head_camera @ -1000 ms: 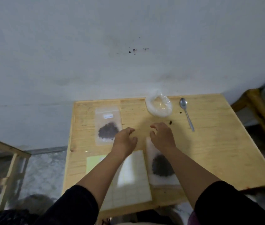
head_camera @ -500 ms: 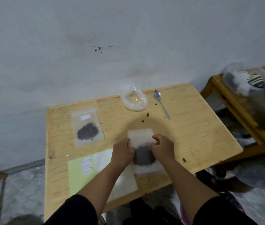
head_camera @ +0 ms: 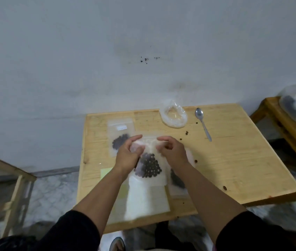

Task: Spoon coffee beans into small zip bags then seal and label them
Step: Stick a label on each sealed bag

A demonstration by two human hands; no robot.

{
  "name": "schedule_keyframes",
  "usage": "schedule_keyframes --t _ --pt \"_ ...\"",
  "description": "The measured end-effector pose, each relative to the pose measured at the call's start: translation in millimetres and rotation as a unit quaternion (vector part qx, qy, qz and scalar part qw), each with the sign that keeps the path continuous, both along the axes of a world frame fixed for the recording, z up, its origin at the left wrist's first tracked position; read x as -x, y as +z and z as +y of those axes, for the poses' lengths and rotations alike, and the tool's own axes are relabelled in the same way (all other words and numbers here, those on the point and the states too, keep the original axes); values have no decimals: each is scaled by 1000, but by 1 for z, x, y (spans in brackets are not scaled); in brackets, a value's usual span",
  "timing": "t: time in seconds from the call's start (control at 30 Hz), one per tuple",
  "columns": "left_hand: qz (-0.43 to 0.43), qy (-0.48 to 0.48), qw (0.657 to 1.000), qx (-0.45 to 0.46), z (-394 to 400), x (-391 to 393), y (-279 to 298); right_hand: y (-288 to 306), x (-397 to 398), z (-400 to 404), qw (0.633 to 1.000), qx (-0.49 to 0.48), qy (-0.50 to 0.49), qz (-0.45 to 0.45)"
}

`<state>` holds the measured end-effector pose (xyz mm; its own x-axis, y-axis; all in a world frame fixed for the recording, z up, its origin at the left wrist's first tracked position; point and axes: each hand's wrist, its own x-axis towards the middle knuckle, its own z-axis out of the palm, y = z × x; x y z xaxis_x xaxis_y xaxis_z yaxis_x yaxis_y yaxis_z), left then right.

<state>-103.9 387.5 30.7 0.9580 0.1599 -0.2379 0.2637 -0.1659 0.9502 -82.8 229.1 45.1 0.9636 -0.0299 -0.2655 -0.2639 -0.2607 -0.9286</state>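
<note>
item: small zip bag point(head_camera: 150, 166), clear, holding a dark cluster of coffee beans point(head_camera: 150, 168) in its lower half. location: lifted above the middle of the wooden table point(head_camera: 234, 160), held between both hands, top edge uppermost.
left hand point(head_camera: 128, 156): fingers curled, pinching the bag's upper left edge.
right hand point(head_camera: 172, 152): fingers curled, pinching the bag's upper right edge. the hands are near each other, not touching, with the bag's top strip spanning the gap; beans hang below and between the wrists.
second bag point(head_camera: 120, 137): flat on the table behind the left hand, beans inside, white label point(head_camera: 122, 127) near its top.
third bag point(head_camera: 178, 180): flat on the table, partly hidden under the right forearm, beans inside.
label sheet point(head_camera: 143, 201): pale, lying at the near table edge under the held bag, blurred.
crumpled plastic bag point(head_camera: 174, 115): far edge of table.
spoon point(head_camera: 203, 124): just right of the plastic bag, bowl away from the person.
loose beans point(head_camera: 186, 132): scattered on the table near the spoon and to the right.
</note>
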Motion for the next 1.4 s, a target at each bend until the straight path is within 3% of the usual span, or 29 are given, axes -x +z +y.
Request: schedule_keyframes --t 0.1,0.23,0.37,0.53,0.67,0.87,1.03,1.13,1.4 --pt "-8 84 996 8 40 17 3 -4 9 34 999 -15 30 22" --pt "-7 175 984 3 93 50 0 -35 38 65 976 183 100 70" --pt "2 224 974 14 132 83 -6 -56 70 84 958 251 115 72" --pt "15 239 971 11 151 113 -15 -68 86 102 958 277 68 39" --pt "28 234 972 21 153 125 -18 -72 86 113 943 317 97 -4" --pt "21 215 976 36 151 128 -13 -68 86 120 953 290 87 -6" --pt "8 198 979 45 151 120 -7 -35 81 141 989 132 43 -47" --pt "-5 192 980 51 150 114 -4 -11 81 159 991 41 78 -100" --pt "-24 153 987 38 140 103 8 16 75 173 984 88 103 -113"
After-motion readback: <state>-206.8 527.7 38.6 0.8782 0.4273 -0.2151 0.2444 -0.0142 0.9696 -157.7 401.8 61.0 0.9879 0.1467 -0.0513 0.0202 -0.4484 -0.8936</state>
